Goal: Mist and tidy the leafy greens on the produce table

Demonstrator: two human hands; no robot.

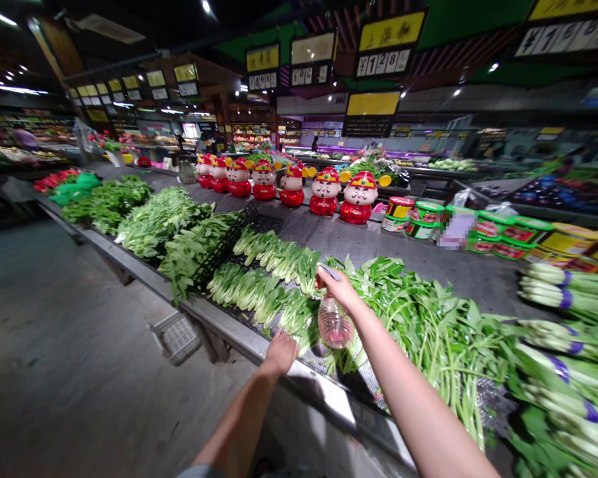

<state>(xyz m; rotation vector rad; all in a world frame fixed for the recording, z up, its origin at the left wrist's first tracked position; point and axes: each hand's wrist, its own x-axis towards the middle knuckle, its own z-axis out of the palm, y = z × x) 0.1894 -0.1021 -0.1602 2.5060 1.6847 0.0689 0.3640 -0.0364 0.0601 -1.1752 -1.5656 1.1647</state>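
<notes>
My right hand (337, 287) is closed round the head of a clear plastic spray bottle (335, 322), which hangs over the leafy greens (418, 318) on a produce counter. My left hand (281, 350) rests on the metal front edge of the counter (239, 337), fingers curled down over it beside the bunches of bok choy (259, 292). Whether the left fingers grip anything besides the edge is hidden.
More piles of greens (154, 222) run along the counter to the left, and banded stalk bundles (568, 292) lie at the right. A row of red figurine jars (326, 194) and green-lidded tubs (498, 232) stands behind. A grey floor aisle (70, 345) lies to the left.
</notes>
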